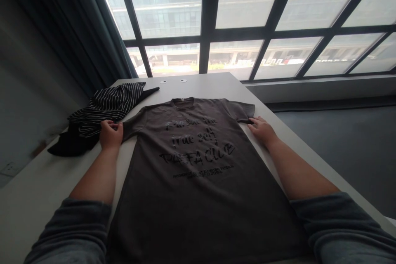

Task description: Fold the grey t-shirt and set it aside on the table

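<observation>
Background, head view: a wide window [208, 29] with dark frames spans the far side; a dark curtain [89, 20] hangs at the far left.
Table: white table [216, 83], extending toward the window; two small round fittings [173, 81] are visible near its far edge.
Floor: grey floor [343, 140], to the right of the table, with a dark strip [324, 104] along the foot of the window wall.
T-shirt: dark grey-brown T-shirt [198, 198], spread front side up on the middle of the table; collar at the far end, sleeves out to left and right, lower part running to the near edge of the view.
Print: black lettering [198, 144] across the chest, with smaller lines beneath.
Left hand: the left hand [111, 134] is closed on the end of the left-lying sleeve, thumb and fingers pinched together.
Right hand: the right hand [261, 130] grips the near corner of the right-lying sleeve's hem between its fingertips.
Striped garment: black garment with white stripes [116, 101], heaped on the far left of the table, just beyond and beside the left hand.
Forearms: both bare below pushed-up grey-blue sleeves [74, 222], one on each side of the T-shirt.
</observation>
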Demonstrator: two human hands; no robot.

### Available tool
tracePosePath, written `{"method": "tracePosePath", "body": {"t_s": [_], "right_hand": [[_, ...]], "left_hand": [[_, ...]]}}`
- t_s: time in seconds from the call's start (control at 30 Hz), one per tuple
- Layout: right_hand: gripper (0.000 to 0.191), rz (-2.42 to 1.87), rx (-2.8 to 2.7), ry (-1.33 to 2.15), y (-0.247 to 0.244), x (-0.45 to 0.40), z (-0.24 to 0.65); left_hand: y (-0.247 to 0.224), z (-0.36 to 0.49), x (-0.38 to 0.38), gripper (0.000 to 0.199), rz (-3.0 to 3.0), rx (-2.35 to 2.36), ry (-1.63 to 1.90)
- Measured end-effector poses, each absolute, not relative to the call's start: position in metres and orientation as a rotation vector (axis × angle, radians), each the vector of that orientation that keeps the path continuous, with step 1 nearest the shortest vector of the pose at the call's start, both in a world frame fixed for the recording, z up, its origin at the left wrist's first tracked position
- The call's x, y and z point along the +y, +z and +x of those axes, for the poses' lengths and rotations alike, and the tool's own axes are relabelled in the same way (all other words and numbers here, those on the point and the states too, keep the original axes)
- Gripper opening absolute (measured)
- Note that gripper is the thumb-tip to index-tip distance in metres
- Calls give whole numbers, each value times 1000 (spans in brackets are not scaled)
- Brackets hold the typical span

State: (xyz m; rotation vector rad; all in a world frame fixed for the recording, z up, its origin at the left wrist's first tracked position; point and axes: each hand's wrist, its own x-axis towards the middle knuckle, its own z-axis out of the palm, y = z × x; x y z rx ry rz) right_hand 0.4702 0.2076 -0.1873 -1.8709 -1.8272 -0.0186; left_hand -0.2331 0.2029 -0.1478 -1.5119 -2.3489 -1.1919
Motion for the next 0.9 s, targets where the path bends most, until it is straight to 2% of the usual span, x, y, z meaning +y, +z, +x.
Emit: {"method": "tracePosePath", "body": {"t_s": [0.13,0.33,0.43,0.57,0.67,0.8,0.9], "right_hand": [[45,-1818,-1836,-3,-184,205,468],[43,-1795,-1854,37,-178,202,464],[44,-1808,-1846,60,-177,202,463],[42,-1796,-1842,61,-177,202,462],[40,-1770,-1848,65,-177,203,462],[39,-1758,-1843,84,-176,203,460],[40,-1764,-1841,88,-174,202,458]], "left_hand": [[-151,-238,207,44,-1544,-2558,-1003],[-158,-241,212,64,-1600,-2631,-510],[-160,-245,212,54,-1684,-2606,-539],[-158,-242,211,33,-1648,-2460,-883],[-150,-236,214,35,-1598,-2350,-1058],[-130,-241,234,48,-1629,-2452,-823],[-111,-253,259,49,-1642,-2530,-617]]}}
